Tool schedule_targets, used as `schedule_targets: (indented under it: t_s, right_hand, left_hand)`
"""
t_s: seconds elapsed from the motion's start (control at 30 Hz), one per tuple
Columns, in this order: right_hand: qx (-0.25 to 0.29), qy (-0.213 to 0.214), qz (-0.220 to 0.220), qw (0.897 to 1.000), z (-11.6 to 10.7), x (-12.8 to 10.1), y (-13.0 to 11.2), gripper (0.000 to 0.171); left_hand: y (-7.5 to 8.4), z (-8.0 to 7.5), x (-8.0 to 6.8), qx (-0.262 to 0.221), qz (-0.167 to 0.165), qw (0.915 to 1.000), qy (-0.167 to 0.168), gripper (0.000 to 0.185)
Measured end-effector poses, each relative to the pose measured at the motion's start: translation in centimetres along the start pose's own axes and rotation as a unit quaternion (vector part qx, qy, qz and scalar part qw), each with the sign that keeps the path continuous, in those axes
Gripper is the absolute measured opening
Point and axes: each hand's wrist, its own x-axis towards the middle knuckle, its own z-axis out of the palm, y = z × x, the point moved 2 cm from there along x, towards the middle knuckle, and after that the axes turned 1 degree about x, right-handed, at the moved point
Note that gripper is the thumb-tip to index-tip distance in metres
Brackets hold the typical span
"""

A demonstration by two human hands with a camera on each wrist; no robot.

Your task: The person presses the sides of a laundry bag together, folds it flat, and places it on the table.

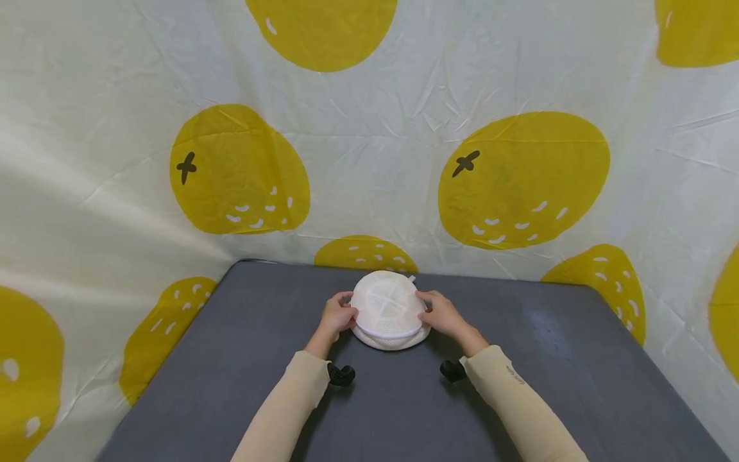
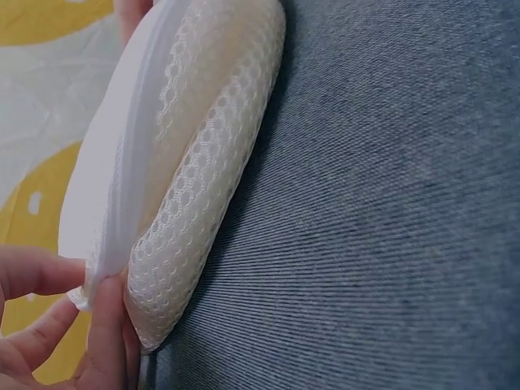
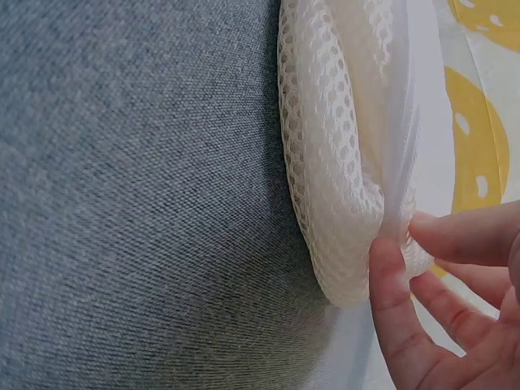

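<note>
Both-handed: left hand point(image 1: 337, 316) & right hand point(image 1: 441, 314) pinch mesh pouch point(image 1: 388, 310) edges (no legible writing) on grey table point(image 1: 577, 385).

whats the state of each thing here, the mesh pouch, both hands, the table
mesh pouch: round, white, lying on the table, zip seam looks closed, held at both sides
left hand: pinches the pouch's left edge
right hand: pinches the pouch's right edge
table: grey fabric top, bears the pouch

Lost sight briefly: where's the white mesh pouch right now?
Head view: the mesh pouch sits mid-table near the far edge, pinched between left hand and right hand.
</note>
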Motion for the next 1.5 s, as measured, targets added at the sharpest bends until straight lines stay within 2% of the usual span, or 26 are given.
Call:
schedule_targets:
  t_s: [0.17, 0.27, 0.4, 0.63, 0.77, 0.9, 1.03, 1.33, 1.5]
  right_hand:
    - [-0.011, 0.01, -0.017, 1.0, -0.3, 0.0, -0.1, 0.056]
    - [-0.027, 0.018, -0.043, 0.999, -0.4, -0.2, -0.5, 0.054]
    - [-0.039, 0.018, -0.045, 0.998, -0.3, -0.3, -1.0, 0.059]
    - [-0.053, 0.002, -0.003, 0.999, 0.4, -0.4, -1.4, 0.074]
    - [-0.076, -0.009, -0.01, 0.997, 0.9, -0.6, -1.4, 0.079]
    - [-0.082, 0.0, -0.029, 0.996, 1.0, -0.7, -1.5, 0.08]
    - [-0.084, 0.009, -0.032, 0.996, 1.0, -0.8, -1.5, 0.08]
    - [-0.108, -0.006, -0.015, 0.994, 1.3, -0.7, -1.5, 0.081]
    - [-0.117, -0.007, -0.02, 0.993, 1.3, -0.5, -1.8, 0.08]
  left_hand:
    - [0.0, -0.1, -0.1, 0.018, 0.026, 0.9995, 0.006, 0.052]
    - [0.0, -0.1, -0.2, 0.047, 0.045, 0.9977, 0.016, 0.053]
    - [0.1, -0.2, -0.2, 0.086, 0.064, 0.9938, 0.03, 0.052]
    - [0.5, -0.3, -0.6, 0.105, 0.067, 0.992, 0.023, 0.063]
    - [0.8, -0.3, -0.8, 0.134, 0.075, 0.9879, 0.022, 0.068]
    - [1.1, -0.3, -0.7, 0.165, 0.095, 0.9814, 0.022, 0.069]
    - [1.2, -0.2, -0.6, 0.172, 0.104, 0.9795, 0.019, 0.069]
    - [1.2, 0.0, -1.0, 0.194, 0.101, 0.9757, 0.015, 0.068]
    - [1.4, 0.0, -0.9, 0.218, 0.114, 0.9693, 0.009, 0.069]
